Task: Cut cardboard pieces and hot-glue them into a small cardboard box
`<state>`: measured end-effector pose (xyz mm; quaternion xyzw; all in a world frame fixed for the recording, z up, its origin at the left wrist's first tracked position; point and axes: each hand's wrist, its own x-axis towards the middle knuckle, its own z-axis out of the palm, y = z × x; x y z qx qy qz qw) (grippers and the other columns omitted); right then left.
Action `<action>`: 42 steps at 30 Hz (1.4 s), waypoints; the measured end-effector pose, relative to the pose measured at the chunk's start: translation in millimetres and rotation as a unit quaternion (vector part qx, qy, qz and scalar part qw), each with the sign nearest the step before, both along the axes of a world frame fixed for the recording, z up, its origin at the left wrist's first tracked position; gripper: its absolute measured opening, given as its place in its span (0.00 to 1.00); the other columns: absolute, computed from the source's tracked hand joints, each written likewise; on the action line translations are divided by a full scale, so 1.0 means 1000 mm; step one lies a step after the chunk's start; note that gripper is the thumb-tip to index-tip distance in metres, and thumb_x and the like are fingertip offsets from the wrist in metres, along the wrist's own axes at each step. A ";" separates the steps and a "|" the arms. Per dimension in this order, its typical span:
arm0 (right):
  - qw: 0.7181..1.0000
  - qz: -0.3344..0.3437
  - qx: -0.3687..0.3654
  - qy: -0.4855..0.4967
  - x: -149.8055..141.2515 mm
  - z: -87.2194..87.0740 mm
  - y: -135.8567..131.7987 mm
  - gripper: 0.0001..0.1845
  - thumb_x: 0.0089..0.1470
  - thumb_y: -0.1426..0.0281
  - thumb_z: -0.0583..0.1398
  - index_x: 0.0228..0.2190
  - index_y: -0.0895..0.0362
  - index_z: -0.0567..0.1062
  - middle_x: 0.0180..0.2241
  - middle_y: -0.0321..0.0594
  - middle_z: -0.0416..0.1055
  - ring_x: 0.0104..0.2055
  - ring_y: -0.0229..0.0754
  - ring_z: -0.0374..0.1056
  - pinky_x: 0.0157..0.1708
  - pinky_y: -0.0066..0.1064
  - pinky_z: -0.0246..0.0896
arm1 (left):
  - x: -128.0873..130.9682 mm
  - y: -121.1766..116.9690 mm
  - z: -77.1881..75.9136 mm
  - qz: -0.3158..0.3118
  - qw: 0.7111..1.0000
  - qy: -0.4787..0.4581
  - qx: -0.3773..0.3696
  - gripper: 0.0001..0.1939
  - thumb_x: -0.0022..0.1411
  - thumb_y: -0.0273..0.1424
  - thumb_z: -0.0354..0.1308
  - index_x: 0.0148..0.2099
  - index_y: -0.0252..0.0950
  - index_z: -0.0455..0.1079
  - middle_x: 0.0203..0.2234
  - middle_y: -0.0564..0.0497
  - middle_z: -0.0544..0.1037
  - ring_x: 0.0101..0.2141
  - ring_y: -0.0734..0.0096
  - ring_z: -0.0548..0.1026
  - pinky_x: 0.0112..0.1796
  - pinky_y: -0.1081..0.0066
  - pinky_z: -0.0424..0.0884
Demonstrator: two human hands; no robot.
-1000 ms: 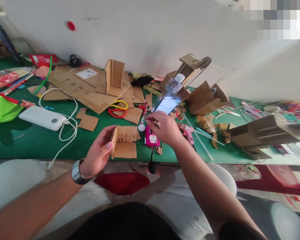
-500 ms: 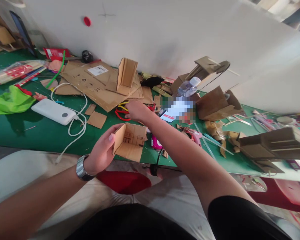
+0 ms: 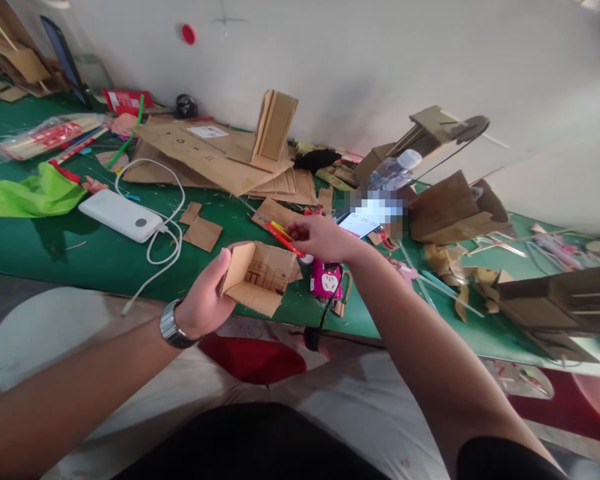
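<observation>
My left hand (image 3: 210, 295) is closed on the side of a small open cardboard box (image 3: 257, 277), its thumb along the near left wall. The box tilts toward me above the table's front edge, and printed marks show on its inner wall. My right hand (image 3: 326, 239) grips scissors (image 3: 282, 237) by their red and yellow handles. Their blades point away to the left, past the far side of the box, close to a flat cardboard piece. Beneath my right wrist sits a magenta device with a cord (image 3: 325, 280).
A white power bank (image 3: 120, 215) with a cable lies left on the green table (image 3: 45, 250). Cardboard sheets (image 3: 180, 150) are stacked behind. A lit phone (image 3: 365, 221), a plastic bottle (image 3: 393, 170) and a cardboard structure (image 3: 555, 300) are to the right.
My right hand has lifted the scissors from beside the cardboard sheets and drawn them right and nearer. The box stays in my left hand, slightly more tilted. The view has shifted a little.
</observation>
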<state>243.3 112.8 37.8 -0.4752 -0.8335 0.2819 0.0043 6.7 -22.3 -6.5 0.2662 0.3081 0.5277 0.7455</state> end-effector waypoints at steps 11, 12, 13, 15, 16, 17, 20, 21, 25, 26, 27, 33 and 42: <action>0.897 -0.140 -0.262 0.328 0.037 0.008 -0.043 0.21 0.45 0.67 0.78 0.42 0.56 0.82 0.39 0.41 0.86 0.34 0.40 0.78 0.32 0.29 0.74 | 0.004 0.003 -0.012 0.023 1.000 0.004 -0.018 0.32 0.62 0.61 0.73 0.55 0.41 0.85 0.55 0.44 0.88 0.68 0.33 0.76 0.61 0.45 0.80; 0.881 -0.124 -0.294 0.351 0.039 0.010 -0.048 0.23 0.46 0.66 0.79 0.43 0.56 0.82 0.40 0.41 0.86 0.33 0.40 0.79 0.31 0.29 0.73 | 0.003 0.004 -0.012 0.021 1.000 0.003 -0.013 0.33 0.62 0.61 0.73 0.56 0.40 0.85 0.55 0.43 0.88 0.67 0.34 0.76 0.61 0.45 0.80; 0.862 -0.112 -0.320 0.376 0.040 0.012 -0.054 0.25 0.47 0.64 0.79 0.44 0.56 0.81 0.41 0.41 0.86 0.32 0.40 0.79 0.29 0.29 0.73 | 0.003 0.004 -0.012 0.020 1.000 0.001 -0.009 0.35 0.62 0.61 0.73 0.57 0.40 0.85 0.56 0.42 0.87 0.67 0.34 0.77 0.61 0.45 0.79; 0.838 -0.108 -0.325 0.426 0.044 0.015 -0.068 0.24 0.50 0.63 0.79 0.44 0.56 0.80 0.40 0.41 0.85 0.29 0.39 0.78 0.28 0.30 0.72 | 0.002 0.004 -0.013 0.015 1.000 -0.003 -0.006 0.36 0.63 0.61 0.73 0.59 0.39 0.84 0.57 0.41 0.87 0.65 0.35 0.78 0.60 0.45 0.80; 0.833 -0.112 -0.313 0.442 0.045 0.015 -0.077 0.22 0.51 0.64 0.79 0.43 0.55 0.79 0.39 0.39 0.84 0.29 0.40 0.78 0.27 0.30 0.71 | 0.002 0.005 -0.013 0.014 1.000 -0.002 -0.008 0.36 0.63 0.61 0.72 0.60 0.38 0.84 0.56 0.41 0.87 0.63 0.35 0.79 0.59 0.46 0.80; 0.825 -0.119 -0.298 0.465 0.047 0.015 -0.086 0.21 0.51 0.63 0.79 0.41 0.54 0.79 0.37 0.38 0.82 0.28 0.40 0.77 0.25 0.30 0.70 | 0.002 0.005 -0.013 0.013 1.000 0.001 -0.007 0.36 0.63 0.61 0.72 0.59 0.38 0.84 0.56 0.41 0.87 0.62 0.37 0.80 0.58 0.47 0.80; 0.814 -0.163 -0.263 0.491 0.047 0.012 -0.114 0.19 0.57 0.58 0.77 0.41 0.53 0.79 0.27 0.32 0.74 0.21 0.37 0.67 0.21 0.30 0.61 | 0.003 0.005 -0.013 0.014 1.000 0.027 0.006 0.33 0.64 0.59 0.72 0.58 0.38 0.84 0.53 0.42 0.87 0.57 0.43 0.82 0.54 0.52 0.81; 0.814 -0.187 -0.246 0.493 0.046 0.009 -0.123 0.20 0.59 0.54 0.75 0.44 0.52 0.79 0.25 0.31 0.72 0.19 0.36 0.64 0.18 0.30 0.58 | 0.004 0.005 -0.013 0.014 0.999 0.038 0.012 0.32 0.64 0.58 0.73 0.57 0.39 0.84 0.52 0.42 0.87 0.55 0.46 0.83 0.52 0.54 0.80; 0.809 -0.299 -0.207 0.462 0.035 -0.012 -0.150 0.24 0.56 0.50 0.78 0.39 0.49 0.75 0.30 0.34 0.76 0.20 0.39 0.66 0.17 0.34 0.63 | 0.004 0.002 -0.012 -0.022 0.998 0.054 0.036 0.31 0.63 0.56 0.75 0.58 0.41 0.80 0.48 0.46 0.85 0.45 0.56 0.83 0.43 0.62 0.79; 0.802 -0.318 -0.184 0.471 0.032 -0.019 -0.155 0.26 0.52 0.51 0.80 0.39 0.49 0.75 0.35 0.36 0.79 0.21 0.39 0.67 0.17 0.35 0.65 | 0.004 0.001 -0.013 -0.039 0.996 0.060 0.046 0.31 0.64 0.57 0.75 0.57 0.42 0.79 0.47 0.46 0.84 0.44 0.57 0.83 0.42 0.63 0.78; 0.804 -0.322 -0.174 0.468 0.028 -0.025 -0.158 0.29 0.47 0.53 0.83 0.39 0.48 0.75 0.39 0.38 0.81 0.23 0.40 0.70 0.19 0.35 0.67 | 0.003 0.000 -0.013 -0.056 0.994 0.069 0.059 0.31 0.64 0.57 0.74 0.57 0.42 0.78 0.47 0.46 0.84 0.44 0.58 0.82 0.41 0.63 0.78; 0.820 -0.323 -0.136 0.451 0.014 -0.045 -0.168 0.27 0.50 0.53 0.81 0.40 0.47 0.74 0.38 0.39 0.80 0.31 0.46 0.73 0.27 0.39 0.73 | 0.000 -0.005 -0.018 -0.134 0.974 0.142 0.119 0.34 0.65 0.61 0.71 0.59 0.41 0.75 0.50 0.43 0.82 0.47 0.57 0.80 0.46 0.63 0.77; 0.761 -0.392 -0.175 0.487 0.007 -0.057 -0.169 0.27 0.51 0.49 0.78 0.37 0.46 0.70 0.23 0.29 0.70 0.18 0.42 0.65 0.19 0.39 0.65 | 0.004 -0.017 -0.020 -0.185 0.972 0.108 0.094 0.52 0.51 0.68 0.75 0.69 0.47 0.71 0.65 0.38 0.76 0.61 0.42 0.78 0.58 0.55 0.78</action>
